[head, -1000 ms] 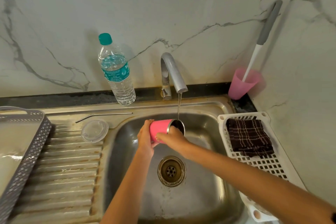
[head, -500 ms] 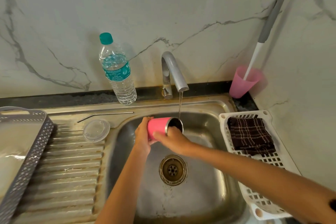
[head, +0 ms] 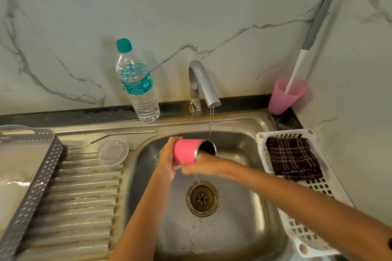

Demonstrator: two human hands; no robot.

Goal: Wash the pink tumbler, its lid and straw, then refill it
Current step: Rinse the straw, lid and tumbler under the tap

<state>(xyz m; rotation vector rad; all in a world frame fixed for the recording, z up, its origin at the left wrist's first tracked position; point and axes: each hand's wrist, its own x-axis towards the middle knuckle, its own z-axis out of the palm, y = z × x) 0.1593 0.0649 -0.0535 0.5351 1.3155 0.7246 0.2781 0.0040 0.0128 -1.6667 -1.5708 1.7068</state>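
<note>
Holding tumbler (head: 186, 151) sideways (water (head: 210, 121) now dripping below)

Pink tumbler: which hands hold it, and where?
Both hands. The left hand grips the base end of the pink tumbler; the right hand holds it near the open rim, tipped sideways under the tap.

The pink tumbler (head: 186, 150), steel-lined with pale lettering on its side, is tipped nearly level above the sink basin (head: 233, 239), its open mouth turned right under the thin tap stream (head: 210, 125). The left hand (head: 167, 159) cups its base and the right hand (head: 203, 165) holds it near the rim. The clear round lid (head: 113, 152) lies flat on the draining board (head: 80, 197), with the bent steel straw (head: 123, 134) just behind it.
</note>
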